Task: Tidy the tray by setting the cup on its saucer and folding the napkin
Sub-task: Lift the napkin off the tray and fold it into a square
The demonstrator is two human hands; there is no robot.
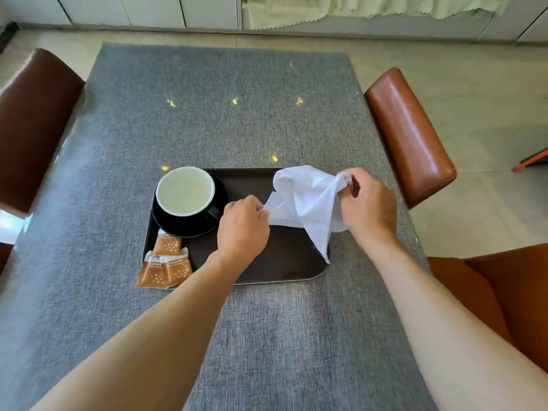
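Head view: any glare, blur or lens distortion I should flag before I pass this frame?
Head view: wide-angle bending curves the table edges and stretches the forearms; small yellow light spots dot the tablecloth, with sheen along the table's left edge; the napkin is bright, its folds still readable; the cup, both hands and the packets are fairly sharp, packet print unreadable.

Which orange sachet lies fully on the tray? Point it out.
The far sachet, beside the saucer. The two near sachets hang over the tray's front-left edge.
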